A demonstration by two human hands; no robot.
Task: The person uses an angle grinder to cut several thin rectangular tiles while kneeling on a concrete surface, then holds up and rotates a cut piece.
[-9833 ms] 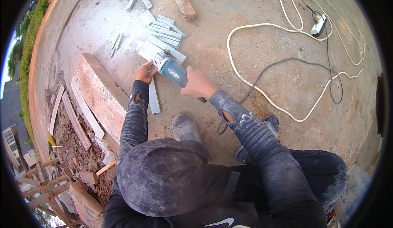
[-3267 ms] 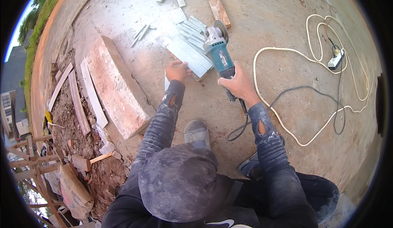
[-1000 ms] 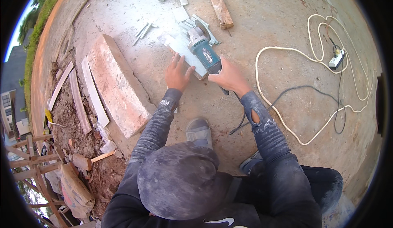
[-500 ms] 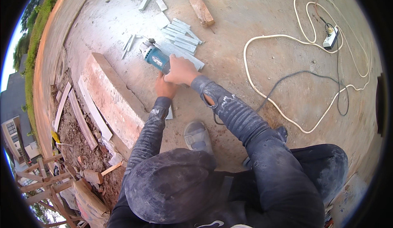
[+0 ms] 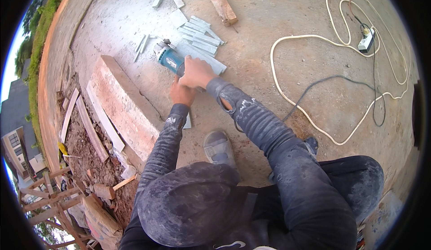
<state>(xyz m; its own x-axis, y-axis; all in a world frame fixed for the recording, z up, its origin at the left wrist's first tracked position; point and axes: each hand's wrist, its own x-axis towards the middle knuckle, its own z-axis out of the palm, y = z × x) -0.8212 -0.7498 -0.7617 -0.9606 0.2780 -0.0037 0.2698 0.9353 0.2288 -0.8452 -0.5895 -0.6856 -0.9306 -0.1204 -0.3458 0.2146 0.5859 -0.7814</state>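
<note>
My right hand is closed round the handle of a teal angle grinder, whose head points up-left over dusty pale tiles. My left hand is just below it, touching or very near the tool; its fingers are hidden by my right hand. A pale tile sheet lies under and right of the grinder, with several narrow cut strips beyond it and more strips to the left. Another pale piece shows below my left hand.
A long concrete block lies left, beside curved offcuts on rubble. A wooden board is at the back. A power strip and looped cables lie right. My sandalled foot is below the work.
Since a second ago the grinder and my right hand have swung up-left over my left hand, whose spread fingers are now hidden. The view has shifted slightly.
</note>
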